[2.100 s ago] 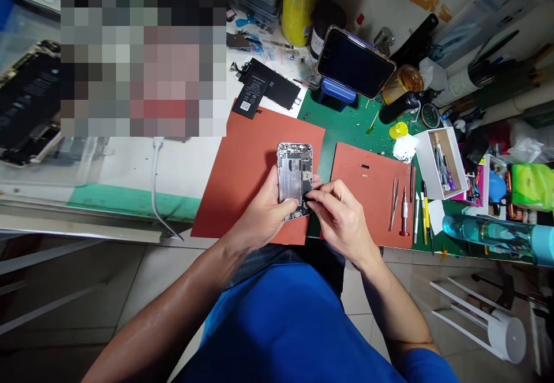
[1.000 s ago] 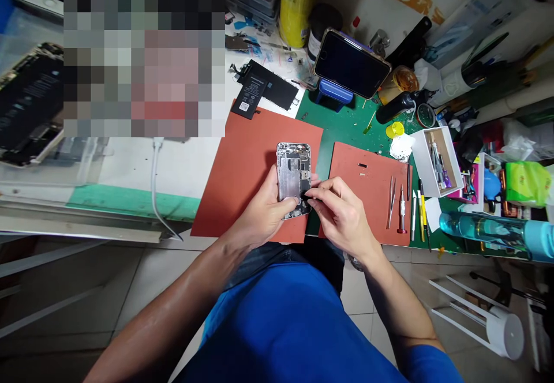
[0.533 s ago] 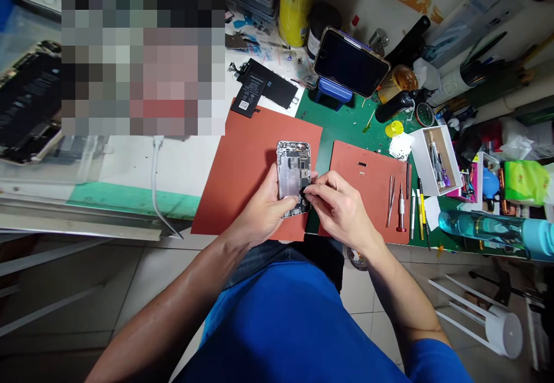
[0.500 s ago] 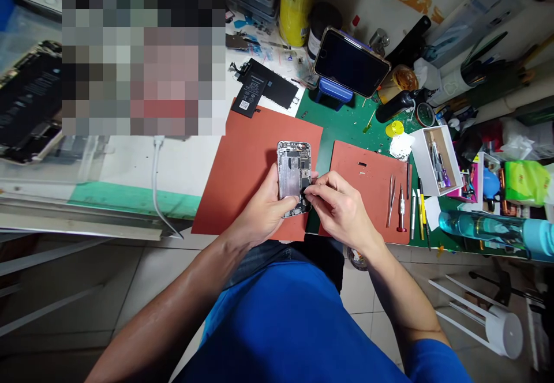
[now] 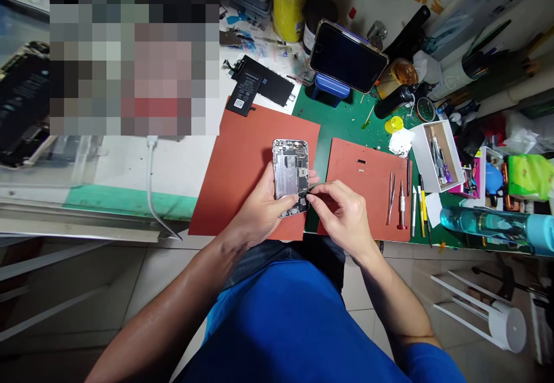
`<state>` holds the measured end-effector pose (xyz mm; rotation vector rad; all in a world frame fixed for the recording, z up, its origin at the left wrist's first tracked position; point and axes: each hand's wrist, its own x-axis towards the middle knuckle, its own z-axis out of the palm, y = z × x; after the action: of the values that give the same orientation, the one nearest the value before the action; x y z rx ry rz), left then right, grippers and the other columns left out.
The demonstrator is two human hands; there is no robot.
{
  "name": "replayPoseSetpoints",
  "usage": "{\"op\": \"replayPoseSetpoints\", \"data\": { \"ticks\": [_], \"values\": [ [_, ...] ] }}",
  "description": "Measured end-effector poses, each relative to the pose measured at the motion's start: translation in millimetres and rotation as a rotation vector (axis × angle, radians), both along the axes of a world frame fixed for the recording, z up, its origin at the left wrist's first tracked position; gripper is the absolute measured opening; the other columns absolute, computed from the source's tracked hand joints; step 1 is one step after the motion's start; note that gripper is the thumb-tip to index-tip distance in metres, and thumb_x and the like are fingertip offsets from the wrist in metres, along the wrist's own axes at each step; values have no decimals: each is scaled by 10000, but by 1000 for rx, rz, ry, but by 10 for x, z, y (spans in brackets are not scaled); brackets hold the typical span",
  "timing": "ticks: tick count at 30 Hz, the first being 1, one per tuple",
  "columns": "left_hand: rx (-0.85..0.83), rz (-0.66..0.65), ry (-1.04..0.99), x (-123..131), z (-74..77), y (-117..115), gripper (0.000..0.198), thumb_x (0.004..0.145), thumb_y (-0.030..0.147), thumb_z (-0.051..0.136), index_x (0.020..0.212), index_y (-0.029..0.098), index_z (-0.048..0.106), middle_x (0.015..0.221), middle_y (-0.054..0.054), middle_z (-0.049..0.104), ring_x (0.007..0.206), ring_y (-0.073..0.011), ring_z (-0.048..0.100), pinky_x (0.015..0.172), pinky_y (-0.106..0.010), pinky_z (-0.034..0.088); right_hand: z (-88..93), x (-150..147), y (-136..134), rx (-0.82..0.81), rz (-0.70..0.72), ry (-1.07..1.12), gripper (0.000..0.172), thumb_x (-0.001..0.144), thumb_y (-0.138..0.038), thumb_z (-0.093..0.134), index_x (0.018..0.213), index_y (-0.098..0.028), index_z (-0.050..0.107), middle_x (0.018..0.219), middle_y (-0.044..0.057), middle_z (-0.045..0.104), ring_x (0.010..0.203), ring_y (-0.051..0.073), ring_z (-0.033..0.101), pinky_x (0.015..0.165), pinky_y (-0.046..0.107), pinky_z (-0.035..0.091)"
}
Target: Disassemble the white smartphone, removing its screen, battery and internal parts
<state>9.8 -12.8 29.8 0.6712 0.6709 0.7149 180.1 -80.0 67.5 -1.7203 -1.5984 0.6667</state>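
Note:
An opened smartphone body [image 5: 286,176], its metal inner tray and boards bare, is gripped upright in my left hand [image 5: 264,210]. The left thumb presses on its lower front, and fingertips show past its right edge. At that lower right edge, my right hand [image 5: 341,213] is closed with thumb and index finger pinched together. Whatever sits between those fingertips is too small to make out. Under the phone lies a large reddish-brown mat [image 5: 234,181].
Two black phone batteries [image 5: 244,92] lie at the mat's top edge. On a second mat [image 5: 346,187] rest tweezers [image 5: 391,198] and a screwdriver [image 5: 402,207]. A phone [image 5: 348,54] leans on a blue stand [image 5: 329,90]. A blue bottle [image 5: 480,224] lies far right.
My right fingertips have shifted slightly right against the phone, showing more of its lower right side. My left hand keeps its hold. The whole view has slid a little.

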Motion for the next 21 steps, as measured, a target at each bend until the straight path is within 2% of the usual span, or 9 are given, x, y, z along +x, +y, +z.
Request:
{"op": "replayPoseSetpoints", "data": {
  "ticks": [8,13,18,21],
  "values": [
    [14,-9,5,-19,-21,3,654,884,157,785,1468,243,503,1496,-149,703,1482,-391,613,1248,-642,507,3,-14,-29,14,-46,51,90,1039,-221,681,1057,-216,769,967,29,782,809,163,739,746,310,616],
    [26,-1,10,-15,-49,-3,687,887,163,800,1493,260,492,1506,-143,699,1483,-382,614,1254,-630,509,-58,-60,-42,48,-46,55,147,1049,-199,632,1101,-229,766,1015,39,809,885,181,774,814,330,639],
    [41,16,24,-13,-36,-2,650,902,164,796,1473,267,504,1514,-139,696,1466,-383,631,1258,-644,501,-76,-81,-33,41,-103,43,170,1042,-199,616,1029,-230,783,933,30,796,785,171,733,737,319,616],
    [32,23,32,-8,-3,4,674,894,150,793,1481,263,483,1485,-141,715,1456,-375,642,1277,-647,479,-80,-109,-36,48,-124,66,189,1048,-202,609,1037,-230,796,950,36,792,808,173,731,752,318,618]
  ]
}}
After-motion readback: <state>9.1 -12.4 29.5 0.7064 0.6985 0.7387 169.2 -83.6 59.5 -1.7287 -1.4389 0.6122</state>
